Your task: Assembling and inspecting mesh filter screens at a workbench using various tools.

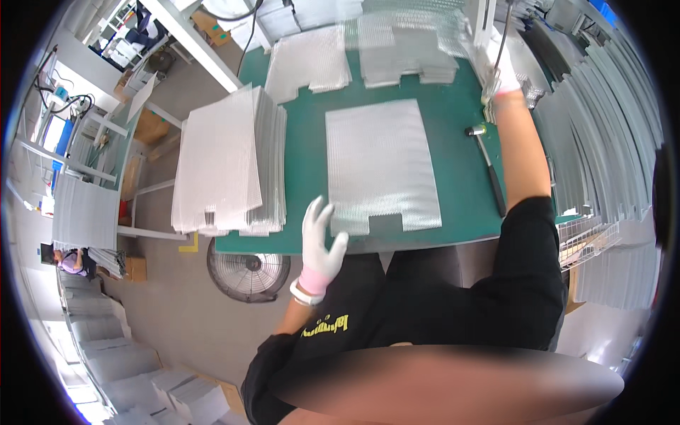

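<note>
My left hand (322, 244), in a white glove with a pink cuff, is off the near edge of the green table. Its fingers are spread and nothing is in them. Just beyond it lies a translucent ribbed sheet (382, 163) with a notch cut in its near edge. My right arm stretches to the far right, where my gloved right hand (504, 71) is beside a thin dark rod (504, 35). Its fingers are blurred, so their grip is unclear. A hammer (489, 166) with a black handle lies near that forearm.
A stack of ribbed sheets (216, 159) stands on the table's left, overhanging its edge. More notched sheets (308, 60) and another pile (407, 53) lie at the back. Many upright sheets (595, 120) line the right side. A floor fan (249, 269) stands below the near left edge.
</note>
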`<state>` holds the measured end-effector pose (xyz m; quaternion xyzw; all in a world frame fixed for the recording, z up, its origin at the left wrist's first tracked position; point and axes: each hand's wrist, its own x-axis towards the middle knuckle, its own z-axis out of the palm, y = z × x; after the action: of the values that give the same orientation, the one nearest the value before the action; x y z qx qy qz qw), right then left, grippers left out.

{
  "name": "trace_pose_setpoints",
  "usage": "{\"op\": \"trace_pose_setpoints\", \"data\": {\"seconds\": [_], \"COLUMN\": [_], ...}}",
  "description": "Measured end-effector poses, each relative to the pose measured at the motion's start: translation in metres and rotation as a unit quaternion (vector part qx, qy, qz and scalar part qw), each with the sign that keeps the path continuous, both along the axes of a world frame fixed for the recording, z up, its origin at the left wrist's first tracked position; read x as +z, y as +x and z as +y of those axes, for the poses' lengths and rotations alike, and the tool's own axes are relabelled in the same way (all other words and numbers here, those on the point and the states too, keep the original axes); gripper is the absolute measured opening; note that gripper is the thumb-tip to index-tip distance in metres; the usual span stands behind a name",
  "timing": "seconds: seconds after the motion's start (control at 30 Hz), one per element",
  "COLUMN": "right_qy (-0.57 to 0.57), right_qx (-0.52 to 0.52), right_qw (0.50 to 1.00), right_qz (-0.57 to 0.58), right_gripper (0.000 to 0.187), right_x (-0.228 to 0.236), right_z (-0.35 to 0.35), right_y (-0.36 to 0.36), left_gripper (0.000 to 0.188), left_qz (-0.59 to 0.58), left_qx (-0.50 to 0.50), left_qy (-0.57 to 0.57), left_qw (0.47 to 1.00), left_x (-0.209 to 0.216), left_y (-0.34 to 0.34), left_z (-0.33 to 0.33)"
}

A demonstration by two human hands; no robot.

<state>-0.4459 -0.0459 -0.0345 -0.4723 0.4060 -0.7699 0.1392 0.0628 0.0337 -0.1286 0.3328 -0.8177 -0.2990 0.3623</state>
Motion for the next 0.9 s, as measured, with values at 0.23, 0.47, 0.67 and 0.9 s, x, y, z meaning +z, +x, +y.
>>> {"op": "trace_pose_setpoints", "data": {"seconds": [0.23,0.47,0.67,0.9], "right_qy": [0.276,0.367,0.362,0.394], "right_qx": [0.077,-0.105,-0.149,-0.188], "right_qw": [0.956,0.899,0.871,0.824], "right_qz": [-0.062,0.215,0.295,0.362], "right_gripper": [0.038,0.041,0.039,0.045], "right_x": [-0.058,-0.080,-0.103,-0.127], "right_z": [0.161,0.190,0.187,0.186], "right_y": [0.179,0.236,0.235,0.237], "left_gripper": [0.078,0.084,0.081,0.075], "left_qz": [0.453,-0.109,-0.134,-0.180], "left_qx": [-0.147,0.134,0.098,0.086], "left_qy": [0.418,0.140,0.048,0.007], "left_qw": [0.774,0.975,0.985,0.980], "left_x": [0.016,0.016,-0.016,-0.030], "left_y": [-0.005,-0.030,-0.033,-0.035], "left_z": [-0.025,-0.023,-0.030,-0.028]}}
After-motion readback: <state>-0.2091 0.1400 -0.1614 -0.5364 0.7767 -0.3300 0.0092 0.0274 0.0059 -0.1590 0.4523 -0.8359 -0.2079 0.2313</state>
